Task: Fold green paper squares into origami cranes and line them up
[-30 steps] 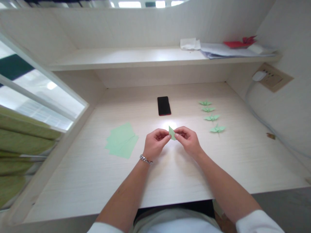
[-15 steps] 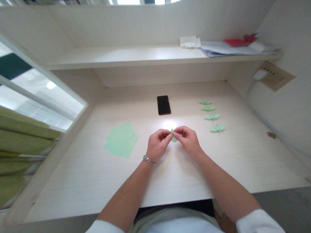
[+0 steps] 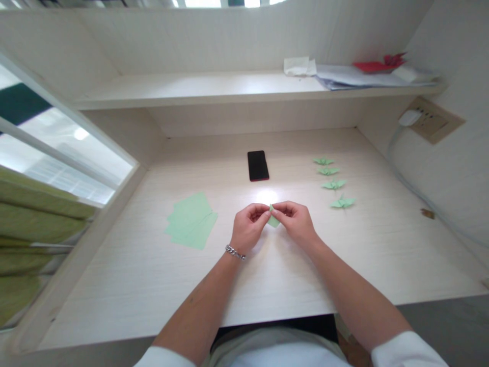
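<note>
Between my two hands is a small piece of folded green paper (image 3: 273, 221), pointed at the top and pinched from both sides. My left hand (image 3: 248, 227), with a chain bracelet on its wrist, is closed on the paper's left side with thumb and fingertips. From the right, my right hand (image 3: 296, 223) pinches it the same way. The fingers cover much of the paper. Off to the left lies a fanned stack of green paper sheets (image 3: 191, 221). Several folded green paper cranes (image 3: 343, 203) stand in a column on the right.
A black phone (image 3: 258, 165) lies flat beyond my hands. Above the desk (image 3: 153, 295) runs a shelf (image 3: 191, 86) with papers (image 3: 355, 77) and a red folded item (image 3: 393, 59). A cable (image 3: 408, 183) hangs from the wall socket (image 3: 433, 120) at right.
The folded paper has tilted slightly between my fingertips, and a little more of its lower part shows. My hands have stayed in nearly the same place.
</note>
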Available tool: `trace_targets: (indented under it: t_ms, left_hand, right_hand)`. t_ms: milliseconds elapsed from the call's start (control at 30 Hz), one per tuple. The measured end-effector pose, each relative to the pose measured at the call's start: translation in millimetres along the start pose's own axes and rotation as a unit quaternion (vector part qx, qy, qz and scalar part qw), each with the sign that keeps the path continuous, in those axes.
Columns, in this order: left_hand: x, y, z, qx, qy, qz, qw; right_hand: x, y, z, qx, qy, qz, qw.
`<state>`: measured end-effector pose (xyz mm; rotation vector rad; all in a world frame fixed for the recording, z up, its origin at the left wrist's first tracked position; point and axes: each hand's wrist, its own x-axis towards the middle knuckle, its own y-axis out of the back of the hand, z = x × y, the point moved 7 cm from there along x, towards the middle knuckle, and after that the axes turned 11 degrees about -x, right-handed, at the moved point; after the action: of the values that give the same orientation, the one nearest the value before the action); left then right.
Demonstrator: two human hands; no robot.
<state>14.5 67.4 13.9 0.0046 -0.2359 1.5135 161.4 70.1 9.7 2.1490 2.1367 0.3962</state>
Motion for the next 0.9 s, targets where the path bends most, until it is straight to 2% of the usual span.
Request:
trace_targets:
  t_ms: [333, 700, 833, 900]
  left_hand:
    - [0.5, 3.8, 0.1, 0.006, 0.010, 0.030, 0.999]
    - [2.9, 5.5, -0.6, -0.022, 0.016, 0.034, 0.999]
    - [4.4, 11.1, -1.0, -0.073, 0.018, 0.084, 0.994]
    - [4.1, 8.8, -3.4, -0.106, 0.039, 0.077, 0.991]
  right_hand:
    - [-6.3, -4.0, -5.6, 0.004, 0.004, -0.014, 1.000]
    - [-8.1, -10.0, -9.0, -0.003, 0.003, -0.037, 0.999]
    - [-9.5, -13.1, -10.1, 0.003, 0.001, -0.040, 0.999]
    - [-8.2, -11.4, -8.3, 0.018, -0.003, -0.028, 0.999]
